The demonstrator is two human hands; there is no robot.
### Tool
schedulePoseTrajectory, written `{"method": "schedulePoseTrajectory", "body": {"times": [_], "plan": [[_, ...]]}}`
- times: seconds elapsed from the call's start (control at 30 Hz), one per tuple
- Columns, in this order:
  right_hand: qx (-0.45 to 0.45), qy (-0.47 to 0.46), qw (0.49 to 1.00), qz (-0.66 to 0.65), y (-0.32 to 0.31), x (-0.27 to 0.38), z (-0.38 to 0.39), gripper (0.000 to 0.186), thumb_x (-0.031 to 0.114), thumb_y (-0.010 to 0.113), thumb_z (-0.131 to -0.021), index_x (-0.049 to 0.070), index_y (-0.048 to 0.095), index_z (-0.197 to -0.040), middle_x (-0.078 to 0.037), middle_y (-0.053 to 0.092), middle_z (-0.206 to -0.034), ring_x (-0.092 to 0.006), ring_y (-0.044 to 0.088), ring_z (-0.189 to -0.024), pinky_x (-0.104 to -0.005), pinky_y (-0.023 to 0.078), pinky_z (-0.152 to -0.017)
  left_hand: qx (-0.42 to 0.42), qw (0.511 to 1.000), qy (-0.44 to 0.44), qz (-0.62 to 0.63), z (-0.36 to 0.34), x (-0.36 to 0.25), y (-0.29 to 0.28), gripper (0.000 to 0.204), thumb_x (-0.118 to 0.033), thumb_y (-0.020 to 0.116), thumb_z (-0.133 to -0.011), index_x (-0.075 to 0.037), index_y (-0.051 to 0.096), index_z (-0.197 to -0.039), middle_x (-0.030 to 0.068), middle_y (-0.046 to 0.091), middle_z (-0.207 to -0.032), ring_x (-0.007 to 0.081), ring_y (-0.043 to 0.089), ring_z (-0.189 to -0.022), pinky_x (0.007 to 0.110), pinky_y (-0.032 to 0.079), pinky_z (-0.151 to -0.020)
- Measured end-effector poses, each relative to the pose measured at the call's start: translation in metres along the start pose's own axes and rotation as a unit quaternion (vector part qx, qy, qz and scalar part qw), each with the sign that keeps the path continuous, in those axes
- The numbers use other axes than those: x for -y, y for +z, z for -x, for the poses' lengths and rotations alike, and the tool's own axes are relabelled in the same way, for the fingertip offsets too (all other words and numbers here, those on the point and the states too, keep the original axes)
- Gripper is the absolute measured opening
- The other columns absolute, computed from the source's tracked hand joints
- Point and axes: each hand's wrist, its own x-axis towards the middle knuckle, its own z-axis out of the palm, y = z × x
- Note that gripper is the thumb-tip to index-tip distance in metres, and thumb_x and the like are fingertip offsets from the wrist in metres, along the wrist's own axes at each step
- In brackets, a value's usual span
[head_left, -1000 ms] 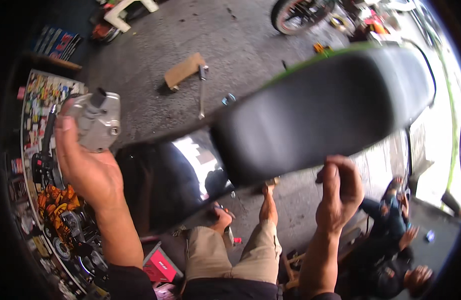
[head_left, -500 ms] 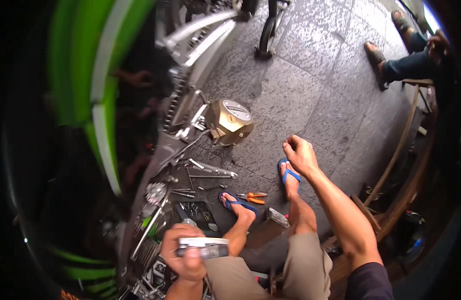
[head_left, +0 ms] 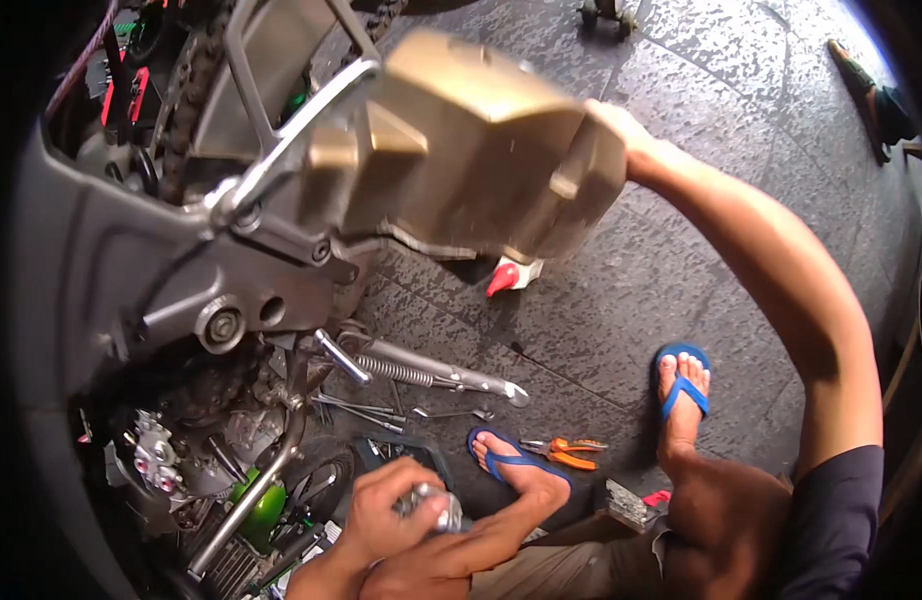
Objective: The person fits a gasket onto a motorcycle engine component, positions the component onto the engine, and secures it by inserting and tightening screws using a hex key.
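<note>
My left hand [head_left: 386, 515] is low in the view, its fingers curled around a small silvery metal part [head_left: 437, 505]. Most of that part is hidden by the fingers, so its kind is unclear. My right arm reaches far forward, and my right hand [head_left: 619, 132] is at the far right edge of a bronze-gold motorcycle muffler [head_left: 471, 160]. The muffler covers its fingers, so I cannot see how they are set. A grey frame or swingarm [head_left: 151, 250] of the motorcycle stands left of the muffler.
A side stand with a spring [head_left: 431, 372] slants over the floor. Near my feet lie orange-handled pliers [head_left: 571, 452], wrenches [head_left: 366, 410] and a dark tray [head_left: 431, 455]. A red-tipped white piece [head_left: 506, 277] shows under the muffler. Another person's foot [head_left: 861, 85] is at the far right.
The view has swung closer over the motorcycle, and the muffler looks much larger. My right hand has gone from above the floor to the muffler. The left still grips a metal part.
</note>
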Motion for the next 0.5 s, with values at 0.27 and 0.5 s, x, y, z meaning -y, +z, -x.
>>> {"method": "schedulePoseTrajectory", "body": {"times": [0.27, 0.5], "plan": [[0.033, 0.013, 0.999, 0.022, 0.017, -0.015, -0.014, 0.026, 0.025, 0.062, -0.087, 0.004, 0.068, -0.101, -0.018, 0.068, -0.097, -0.0319, 0.065, -0.090, -0.0411, 0.053, -0.077, -0.336, 0.904, -0.258, 0.051, 0.051, 0.220, 0.065, 0.030, -0.028, 0.060, -0.096, 0.001, 0.064, -0.086, 0.0088, 0.066, -0.073, 0.0167, 0.064, -0.068, 0.033, 0.050, -0.064], [0.069, -0.009, 0.997, 0.028, -0.003, -0.037, 0.016, 0.020, 0.016, 0.057, -0.095, 0.001, 0.065, -0.105, -0.012, 0.068, -0.094, -0.0200, 0.063, -0.087, -0.0353, 0.051, -0.077, -0.490, 0.742, -0.362, 0.281, 0.112, 0.306, 0.115, 0.033, -0.031, 0.056, -0.099, -0.001, 0.063, -0.086, 0.0029, 0.066, -0.075, 0.0105, 0.059, -0.061, 0.028, 0.048, -0.056]]}}
